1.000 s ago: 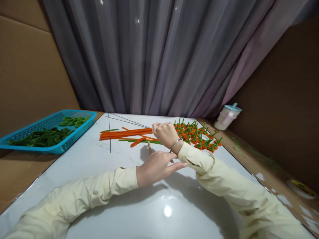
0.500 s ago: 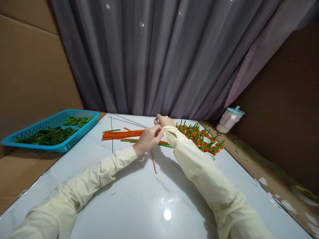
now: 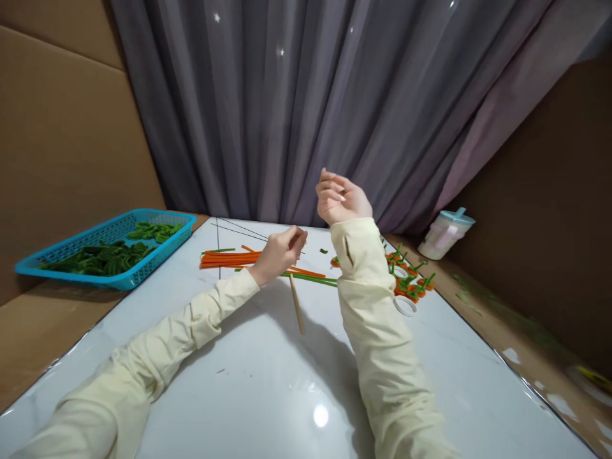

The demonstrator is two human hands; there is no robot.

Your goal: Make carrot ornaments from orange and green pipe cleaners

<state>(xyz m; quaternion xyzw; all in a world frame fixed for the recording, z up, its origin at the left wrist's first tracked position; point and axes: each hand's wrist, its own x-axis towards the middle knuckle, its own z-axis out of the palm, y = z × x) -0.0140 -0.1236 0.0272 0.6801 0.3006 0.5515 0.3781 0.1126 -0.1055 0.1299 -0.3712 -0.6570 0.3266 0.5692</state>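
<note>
Head view.
Left hand (image 3: 282, 252): fingers bent, tips drawn together above the tabletop (image 3: 268, 395); cannot tell whether anything lies between them.
Right hand (image 3: 344, 201): raised, fingers loosely curled, nothing seen in them.
Orange strips (image 3: 227, 259): bundle left of the left fingers, partly behind that hand.
Green strips (image 3: 315, 279): below and right of the left fingers.
Wooden stick (image 3: 297, 306): aslant, below the same fingers.
Handling, as judged: a light fingertip pinch on single strips, bundle undisturbed; right sleeve (image 3: 377, 319) best held clear of the orange-and-green pieces (image 3: 408, 290), which it partly screens, below and right of the right fingers.
White ring (image 3: 407, 313): beside those pieces.
Green scrap (image 3: 324, 251): right of the left fingers.
Blue basket (image 3: 153, 262), green pieces inside: far left of both hands.
Lidded cup (image 3: 444, 234): right of the right fingers.
</note>
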